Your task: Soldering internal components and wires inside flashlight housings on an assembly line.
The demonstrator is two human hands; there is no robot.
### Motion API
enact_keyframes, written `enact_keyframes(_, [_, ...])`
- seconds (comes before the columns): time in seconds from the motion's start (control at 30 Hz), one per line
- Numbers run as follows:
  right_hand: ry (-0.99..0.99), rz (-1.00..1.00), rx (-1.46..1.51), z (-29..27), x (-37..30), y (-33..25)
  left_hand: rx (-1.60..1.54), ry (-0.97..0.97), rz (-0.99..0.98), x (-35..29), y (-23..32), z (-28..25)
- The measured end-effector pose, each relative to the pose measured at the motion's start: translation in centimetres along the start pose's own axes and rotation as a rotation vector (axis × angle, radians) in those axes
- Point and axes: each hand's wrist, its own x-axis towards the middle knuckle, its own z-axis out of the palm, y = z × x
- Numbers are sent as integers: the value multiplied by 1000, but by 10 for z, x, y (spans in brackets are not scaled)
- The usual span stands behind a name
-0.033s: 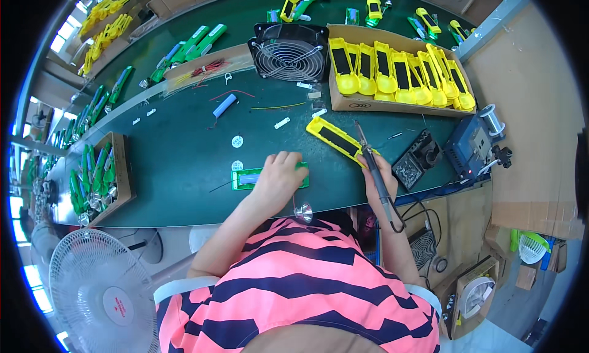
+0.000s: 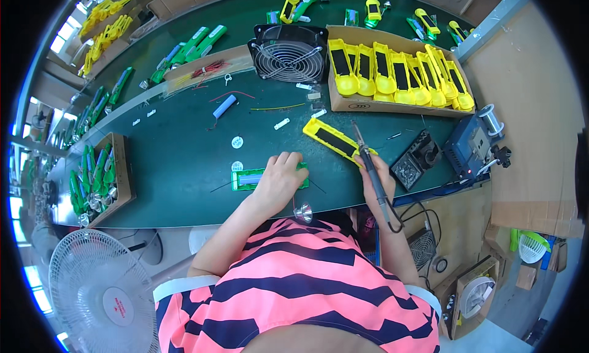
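Green housing held down, iron lifted

Green plastic housing (image 2: 261, 178) lies near the front edge of the dark green bench (image 2: 178, 157), pinned flat under the left hand (image 2: 279, 180), fingers together and curled over its right end. The right hand (image 2: 375, 180) grips a soldering iron (image 2: 370, 163), fingers wrapped around the handle, tip raised over a yellow housing (image 2: 334, 139). Soldering seems paused between joints; next, the tip must come down precisely onto the green part.
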Motion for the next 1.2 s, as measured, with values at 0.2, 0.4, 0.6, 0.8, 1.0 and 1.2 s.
enact_keyframes(0.2, [-156,-185,-26,24,-2,9,-869,192,-214,-13,-4,-2])
enact_keyframes(0.4, [-457,-252,171,27,-9,1,-662,603,-656,-23,-15,-1])
enact_keyframes(0.6, [-322,-448,-23,24,-4,-26,-91,238,-293,-28,-44,-18])
enact_keyframes(0.8, [-181,366,737,54,-15,-29,-230,-64,-283,-18,-60,-23])
enact_keyframes(1.0, [-168,527,786,62,-12,-21,-251,-189,-257,-15,-63,-24])
enact_keyframes(1.2, [-171,563,715,66,-8,-30,-232,-228,-268,-14,-64,-23])
